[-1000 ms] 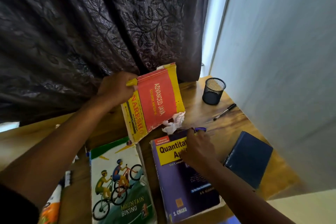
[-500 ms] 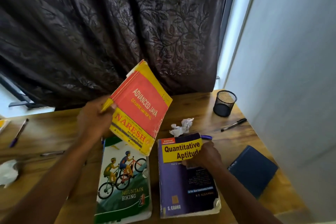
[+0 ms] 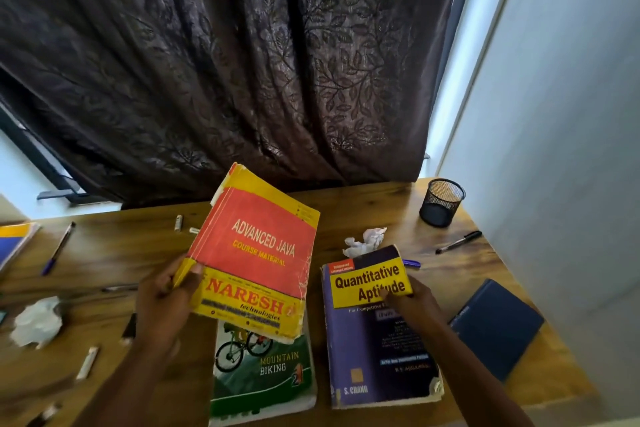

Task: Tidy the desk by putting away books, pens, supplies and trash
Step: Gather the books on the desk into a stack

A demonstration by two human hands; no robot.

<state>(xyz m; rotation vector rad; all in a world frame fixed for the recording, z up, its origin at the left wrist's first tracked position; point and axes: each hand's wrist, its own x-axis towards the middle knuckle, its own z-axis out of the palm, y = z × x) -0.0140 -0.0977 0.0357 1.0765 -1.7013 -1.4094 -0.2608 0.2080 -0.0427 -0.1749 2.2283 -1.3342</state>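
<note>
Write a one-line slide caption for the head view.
Left hand holds the Advanced Java book above the Mountain Biking book; right hand grips the Quantitative Aptitude book.

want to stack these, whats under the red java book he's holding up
The Mountain Biking book lies under the Advanced Java book, which the left hand grips. Its top part is covered, so whether the two books touch cannot be told.

L hand (image 3: 162,302) grips red Java book (image 3: 256,253); R hand (image 3: 414,305) seemingly grips purple book (image 3: 377,333) on desk (image 3: 346,211).
</note>
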